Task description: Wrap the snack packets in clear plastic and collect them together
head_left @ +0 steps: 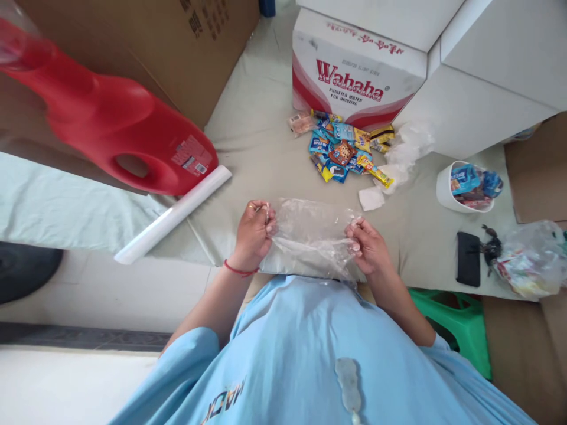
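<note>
A clear plastic bag (312,227) is stretched between my two hands at the front edge of the cloth-covered table (257,153). My left hand (257,233), with a red cord on the wrist, pinches its left side. At the right side, my right hand (368,245) grips the plastic between thumb and fingers. The table shows through the film; I see nothing inside the bag. Beyond it lies a pile of small wrapped snacks (341,152) in blue, yellow and brown packets. Crumpled clear plastic (405,153) and a small white square (371,199) lie beside the pile.
A red jug-like bottle (146,118) and a white roll (172,215) occupy the left. Behind the snacks stands a Wahaha carton (354,77). To the right are a white tub (446,183) of packets, a black phone (468,258), keys (491,248) and a filled plastic bag (531,254).
</note>
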{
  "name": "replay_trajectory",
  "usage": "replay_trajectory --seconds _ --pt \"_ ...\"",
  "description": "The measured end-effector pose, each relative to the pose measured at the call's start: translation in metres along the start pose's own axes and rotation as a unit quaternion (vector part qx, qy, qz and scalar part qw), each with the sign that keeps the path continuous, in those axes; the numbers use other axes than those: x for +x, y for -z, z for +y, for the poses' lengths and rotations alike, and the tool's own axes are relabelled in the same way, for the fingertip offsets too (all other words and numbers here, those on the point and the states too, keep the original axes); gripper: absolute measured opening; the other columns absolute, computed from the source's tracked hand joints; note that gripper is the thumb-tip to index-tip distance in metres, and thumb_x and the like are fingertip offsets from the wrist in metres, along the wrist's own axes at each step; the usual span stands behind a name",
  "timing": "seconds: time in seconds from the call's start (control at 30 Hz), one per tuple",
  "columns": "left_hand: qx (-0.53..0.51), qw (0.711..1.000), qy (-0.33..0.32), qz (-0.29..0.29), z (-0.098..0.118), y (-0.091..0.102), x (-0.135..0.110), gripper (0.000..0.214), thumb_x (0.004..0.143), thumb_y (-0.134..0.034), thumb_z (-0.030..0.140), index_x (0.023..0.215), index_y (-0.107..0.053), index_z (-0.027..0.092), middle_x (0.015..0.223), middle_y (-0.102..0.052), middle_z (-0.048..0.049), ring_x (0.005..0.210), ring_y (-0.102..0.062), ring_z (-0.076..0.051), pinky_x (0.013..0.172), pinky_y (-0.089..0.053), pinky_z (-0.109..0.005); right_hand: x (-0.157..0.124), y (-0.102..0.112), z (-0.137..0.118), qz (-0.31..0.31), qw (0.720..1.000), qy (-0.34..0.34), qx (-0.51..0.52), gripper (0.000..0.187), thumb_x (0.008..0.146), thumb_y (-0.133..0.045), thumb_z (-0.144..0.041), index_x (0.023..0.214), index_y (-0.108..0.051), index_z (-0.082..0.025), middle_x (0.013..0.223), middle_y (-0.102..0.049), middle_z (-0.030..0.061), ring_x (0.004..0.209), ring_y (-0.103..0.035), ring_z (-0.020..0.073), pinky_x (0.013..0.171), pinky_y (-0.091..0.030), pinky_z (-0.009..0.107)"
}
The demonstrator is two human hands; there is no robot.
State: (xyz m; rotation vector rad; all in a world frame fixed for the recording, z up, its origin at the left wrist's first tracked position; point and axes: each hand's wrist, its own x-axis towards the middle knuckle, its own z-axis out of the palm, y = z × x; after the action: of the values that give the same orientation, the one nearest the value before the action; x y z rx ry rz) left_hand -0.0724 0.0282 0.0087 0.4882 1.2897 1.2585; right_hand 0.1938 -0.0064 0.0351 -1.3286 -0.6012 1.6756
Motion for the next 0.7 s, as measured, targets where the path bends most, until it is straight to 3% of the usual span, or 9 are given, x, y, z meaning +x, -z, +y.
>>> replay_trajectory --seconds 0.07,0.17,0.27,0.33,0.4,0.53,0.6,0.7 --pt "0.085 0.996 -0.028 0.028 0.007 0.005 0.020 0.015 0.094 -0.065 0.030 0.097 -0.051 0.023 0.074 -0.052 0.0058 0.050 -0.036 -0.006 0.049 -0.027 -0.025 0.006 0.002 0.006 0.001 1.000 -0.007 0.016 0.043 0.072 -0.086 -0.043 0.092 -0.051 -0.025 0.072 -0.057 -0.0076 0.047 -0.041 0.0051 0.036 -0.027 0.017" --pt "0.158 0.978 -0.093 0.098 0.016 0.005 0.035 0.018 0.094 -0.068 0.024 0.101 -0.052 0.021 0.090 -0.056 0.0005 0.069 -0.049 -0.009 0.062 -0.038 -0.027 0.021 0.001 0.019 0.060 0.997 0.042 0.018 0.045 0.067 -0.087 -0.043 0.087 -0.052 -0.025 0.068 -0.057 -0.0079 0.048 -0.042 0.0052 0.038 -0.029 0.016" --pt "0.196 0.953 -0.180 0.142 0.016 -0.001 0.022 0.038 0.088 -0.079 0.024 0.114 -0.052 0.022 0.119 -0.054 -0.0047 0.099 -0.054 -0.013 0.081 -0.043 -0.028 0.030 0.000 0.030 0.081 0.994 0.071 0.011 0.045 0.068 -0.085 -0.048 0.087 -0.052 -0.025 0.068 -0.058 -0.0077 0.050 -0.045 0.0059 0.041 -0.032 0.017" --pt "0.224 0.939 -0.211 0.153 0.008 -0.005 0.004 0.039 0.088 -0.081 0.033 0.114 -0.053 0.024 0.119 -0.056 -0.0052 0.101 -0.056 -0.016 0.085 -0.044 -0.031 0.032 -0.001 0.035 0.076 0.994 0.080 0.011 0.045 0.070 -0.084 -0.050 0.089 -0.052 -0.025 0.070 -0.058 -0.0076 0.051 -0.045 0.0062 0.043 -0.034 0.018" --pt "0.254 0.944 -0.162 0.132 -0.005 -0.010 -0.016 0.036 0.089 -0.078 0.046 0.104 -0.053 0.024 0.101 -0.061 -0.0036 0.087 -0.061 -0.017 0.081 -0.046 -0.033 0.031 -0.002 0.038 0.079 0.993 0.089 0.013 0.045 0.071 -0.084 -0.051 0.090 -0.052 -0.025 0.070 -0.059 -0.0077 0.051 -0.045 0.0063 0.044 -0.034 0.018" --pt "0.243 0.968 0.058 0.027 -0.031 -0.020 -0.042 0.050 0.076 -0.086 0.052 0.098 -0.053 0.022 0.081 -0.067 -0.0003 0.066 -0.068 -0.018 0.063 -0.048 -0.032 0.028 -0.007 0.043 0.070 0.994 0.088 0.020 0.044 0.072 -0.083 -0.048 0.090 -0.051 -0.025 0.069 -0.059 -0.0084 0.051 -0.045 0.0062 0.044 -0.033 0.018" --pt "0.180 0.980 0.089 0.001 -0.037 -0.024 -0.045 0.055 0.069 -0.091 0.044 0.103 -0.054 0.022 0.081 -0.070 -0.0001 0.069 -0.070 -0.018 0.064 -0.049 -0.029 0.028 -0.008 0.044 0.060 0.994 0.084 0.023 0.043 0.072 -0.083 -0.047 0.090 -0.052 -0.025 0.068 -0.059 -0.0085 0.050 -0.045 0.0059 0.043 -0.033 0.017" --pt "0.074 0.994 0.081 -0.014 -0.032 -0.020 -0.040 0.049 0.063 -0.089 0.035 0.098 -0.058 0.020 0.080 -0.070 0.0017 0.064 -0.064 -0.011 0.065 -0.049 -0.025 0.033 -0.001 0.039 0.062 0.994 0.087 0.026 0.042 0.072 -0.083 -0.047 0.090 -0.053 -0.024 0.069 -0.060 -0.0081 0.049 -0.044 0.0052 0.042 -0.032 0.017"
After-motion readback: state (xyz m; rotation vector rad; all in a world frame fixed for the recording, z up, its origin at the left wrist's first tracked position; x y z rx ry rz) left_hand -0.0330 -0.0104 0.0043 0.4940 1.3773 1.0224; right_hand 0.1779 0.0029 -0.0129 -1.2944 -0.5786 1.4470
